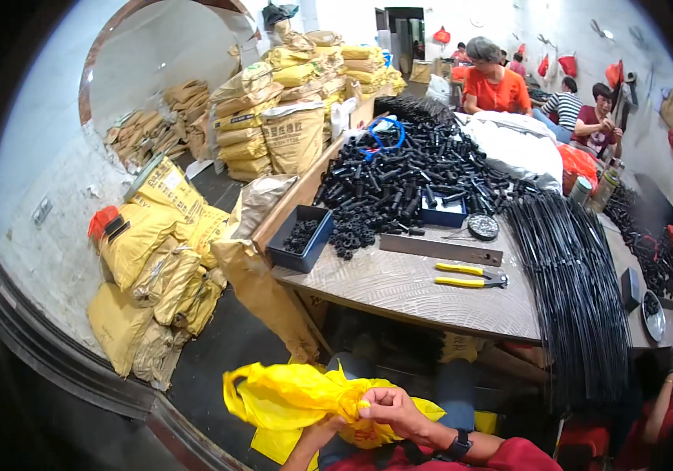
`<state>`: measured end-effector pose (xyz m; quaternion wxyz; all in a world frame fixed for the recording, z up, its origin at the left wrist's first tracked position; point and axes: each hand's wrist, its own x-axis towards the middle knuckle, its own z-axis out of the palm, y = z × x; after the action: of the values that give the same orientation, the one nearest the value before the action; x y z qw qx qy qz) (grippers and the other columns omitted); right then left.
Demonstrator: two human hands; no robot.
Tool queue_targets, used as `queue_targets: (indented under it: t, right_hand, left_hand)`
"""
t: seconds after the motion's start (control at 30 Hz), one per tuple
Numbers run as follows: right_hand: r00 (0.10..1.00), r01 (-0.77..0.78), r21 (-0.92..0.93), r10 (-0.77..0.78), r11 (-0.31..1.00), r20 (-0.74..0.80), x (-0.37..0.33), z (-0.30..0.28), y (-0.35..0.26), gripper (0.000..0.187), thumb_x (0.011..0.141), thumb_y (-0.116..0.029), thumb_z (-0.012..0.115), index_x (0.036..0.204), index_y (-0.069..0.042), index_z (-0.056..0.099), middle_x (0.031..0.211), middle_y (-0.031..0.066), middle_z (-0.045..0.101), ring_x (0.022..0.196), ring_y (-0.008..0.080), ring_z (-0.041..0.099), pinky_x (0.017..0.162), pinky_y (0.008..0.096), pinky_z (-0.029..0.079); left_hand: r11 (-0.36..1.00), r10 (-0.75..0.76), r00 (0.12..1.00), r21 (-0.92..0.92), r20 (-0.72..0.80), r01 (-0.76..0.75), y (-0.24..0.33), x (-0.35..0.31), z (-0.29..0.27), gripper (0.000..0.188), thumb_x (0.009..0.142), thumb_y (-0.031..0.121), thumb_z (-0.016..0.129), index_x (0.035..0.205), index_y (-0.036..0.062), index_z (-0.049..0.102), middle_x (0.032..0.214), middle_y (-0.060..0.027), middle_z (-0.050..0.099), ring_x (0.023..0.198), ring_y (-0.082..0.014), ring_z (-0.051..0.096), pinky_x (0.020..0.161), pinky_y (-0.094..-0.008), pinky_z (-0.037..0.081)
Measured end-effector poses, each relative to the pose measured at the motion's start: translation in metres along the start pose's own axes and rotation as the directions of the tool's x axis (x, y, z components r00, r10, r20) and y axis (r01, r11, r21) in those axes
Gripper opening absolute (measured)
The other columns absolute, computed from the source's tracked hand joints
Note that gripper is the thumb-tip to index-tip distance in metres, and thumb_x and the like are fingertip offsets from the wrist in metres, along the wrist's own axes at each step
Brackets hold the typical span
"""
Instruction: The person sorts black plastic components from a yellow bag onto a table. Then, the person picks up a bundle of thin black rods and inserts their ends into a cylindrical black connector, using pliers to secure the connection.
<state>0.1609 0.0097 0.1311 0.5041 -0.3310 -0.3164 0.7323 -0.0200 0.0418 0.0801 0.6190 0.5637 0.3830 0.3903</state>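
Note:
A bright yellow plastic bag [285,392] lies over my lap, its top gathered and twisted, with a loop of handle sticking out to the left. My right hand [393,410] pinches the gathered part between thumb and fingertips. From below, my left hand [322,430] grips the same bag near the twist; the bag covers most of its fingers. A dark watch [459,445] is on my right wrist. Whatever the bag contains is hidden.
Ahead stands a worktable [336,286] bearing a heap of black tubular parts [399,169], a blue bin [302,238], yellow-handled pincers [471,275] and a metal strip [440,249]. Long black rods [568,275] overhang its edge. Yellow sacks [171,267] are piled left. Other people sit beyond.

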Motion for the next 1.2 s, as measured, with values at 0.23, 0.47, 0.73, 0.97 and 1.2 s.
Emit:
queue_targets:
  t: [0.23, 0.47, 0.73, 0.97, 1.2]
  right_hand:
    - [0.997, 0.072, 0.048, -0.072, 0.996, -0.005, 0.008, 0.01, -0.007, 0.013, 0.078, -0.01, 0.065, 0.086, -0.005, 0.055, 0.077, -0.0043, 0.053, 0.07, 0.0026, 0.049, 0.065, 0.0181, 0.04]
    - [0.984, 0.012, -0.14, 0.013, 0.99, 0.178, 0.006, 0.019, -0.001, 0.019, 0.081, -0.018, 0.064, 0.073, -0.009, 0.05, 0.066, -0.0074, 0.042, 0.061, 0.0011, 0.037, 0.053, 0.0177, 0.031]
    - [0.978, 0.07, -0.43, 0.022, 0.9, 0.206, -0.023, 0.013, -0.024, 0.029, 0.082, -0.029, 0.063, 0.07, -0.006, 0.051, 0.064, -0.0066, 0.039, 0.061, 0.0037, 0.034, 0.053, 0.0218, 0.029]
    - [0.961, 0.186, -0.731, 0.032, 0.657, 0.274, -0.039, 0.004, -0.023, 0.04, 0.087, -0.04, 0.052, 0.078, -0.001, 0.051, 0.062, 0.0015, 0.043, 0.058, 0.0092, 0.038, 0.05, 0.0277, 0.031]
    - [0.982, 0.182, -0.801, -0.059, 0.57, 0.181, -0.067, -0.021, -0.021, 0.032, 0.092, -0.034, 0.046, 0.088, -0.004, 0.055, 0.066, 0.0021, 0.051, 0.06, 0.0109, 0.047, 0.054, 0.0278, 0.039]
  left_hand:
    - [0.353, 0.619, 0.682, 0.638, 0.389, -0.684, -0.009, -0.056, -0.033, 0.063, 0.059, 0.022, 0.08, 0.111, 0.0018, 0.05, 0.097, -0.015, 0.056, 0.089, -0.0327, 0.055, 0.079, -0.039, 0.045]
    - [0.346, 0.648, 0.738, 0.789, 0.189, -0.507, 0.016, -0.028, 0.015, 0.077, 0.068, 0.03, 0.074, 0.125, -0.0011, 0.031, 0.127, -0.022, 0.033, 0.113, -0.0358, 0.038, 0.094, -0.0405, 0.034]
    - [0.196, 0.682, 0.646, 0.766, 0.342, -0.613, 0.026, -0.004, 0.042, 0.058, 0.077, 0.035, 0.062, 0.121, 0.0068, 0.037, 0.119, -0.0109, 0.048, 0.115, -0.0243, 0.044, 0.103, -0.0437, 0.018]
    - [0.133, 0.52, 0.776, 0.863, 0.357, -0.487, 0.018, -0.004, 0.042, 0.045, 0.081, 0.041, 0.055, 0.12, 0.0179, 0.051, 0.117, -0.0033, 0.05, 0.122, -0.0197, 0.035, 0.102, -0.0533, 0.001]
    - [0.249, 0.449, 0.804, 0.81, 0.39, -0.531, 0.027, -0.003, 0.058, 0.041, 0.073, 0.036, 0.06, 0.113, 0.0285, 0.058, 0.1, -0.0029, 0.048, 0.104, -0.0203, 0.041, 0.092, -0.0515, 0.014]
